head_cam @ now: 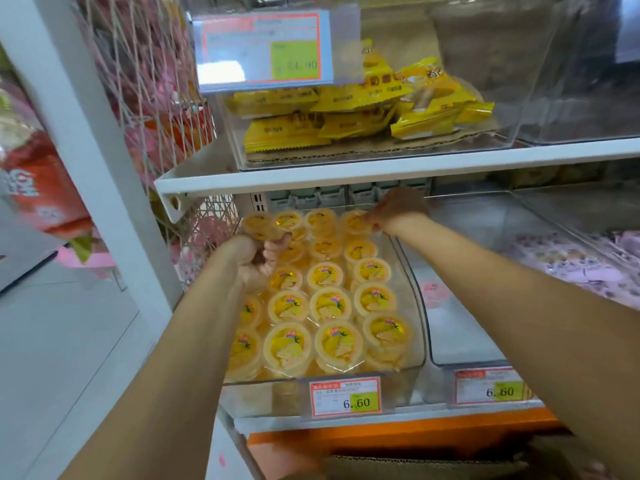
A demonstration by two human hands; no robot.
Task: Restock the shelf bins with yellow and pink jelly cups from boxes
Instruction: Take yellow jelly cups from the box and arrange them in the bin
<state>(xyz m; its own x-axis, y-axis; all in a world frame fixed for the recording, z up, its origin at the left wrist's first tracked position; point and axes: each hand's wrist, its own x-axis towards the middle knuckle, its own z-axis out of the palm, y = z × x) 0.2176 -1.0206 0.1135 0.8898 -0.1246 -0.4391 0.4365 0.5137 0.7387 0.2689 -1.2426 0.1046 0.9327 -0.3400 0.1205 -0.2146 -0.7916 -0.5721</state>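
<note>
Both arms reach forward into the lower shelf, forearms bare.

Left hand [258, 259]: at the rear left of the clear bin [417, 327], palm turned up, fingers curled in tight against the cups there. Whether it actually grips one cannot be told, as the fingers hide it.

Right hand [394, 209]: stretched further, to the bin's back right corner just under the upper shelf [346, 176], wrist bent down. Its fingertips pinch the edge of the rear cup [353, 221].

Yellow jelly cups [329, 306]: round, pale rims, clear lids showing yellow jelly and fruit pieces, each with a small red-and-blue label. They sit lid-up in neat rows, touching, filling the bin front to back, and more cups show beneath the top layer at the front.

Next bin to the right [460, 341]: one pink jelly cup [431, 292] alone against its left wall.

Price tags [346, 396] on both bin fronts read 6.60. A cardboard box [415, 465] sits open below the shelf. Yellow snack packets [346, 112] lie in the bin above.
</note>
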